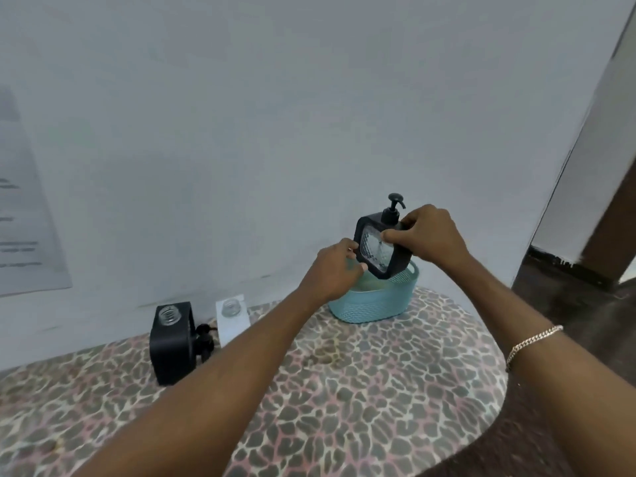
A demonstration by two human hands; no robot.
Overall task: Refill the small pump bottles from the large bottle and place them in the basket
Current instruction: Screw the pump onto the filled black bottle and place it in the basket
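Note:
A black square pump bottle (377, 249) with a clear patterned face and its pump head on hangs just above the teal basket (373, 301) near the wall. My right hand (425, 237) grips its upper right side. My left hand (335, 270) holds its lower left edge. To the left, a black bottle (172, 342) stands with an open neck, and a loose black pump head (204, 339) lies beside it. A white bottle (232, 318), also open at the neck, stands behind them. No large bottle is in view.
The table has a leopard-print cover (344, 390) and a rounded right edge. A grey wall rises right behind the basket and bottles. A paper sheet (24, 218) hangs on the wall at far left. Dark floor lies to the right.

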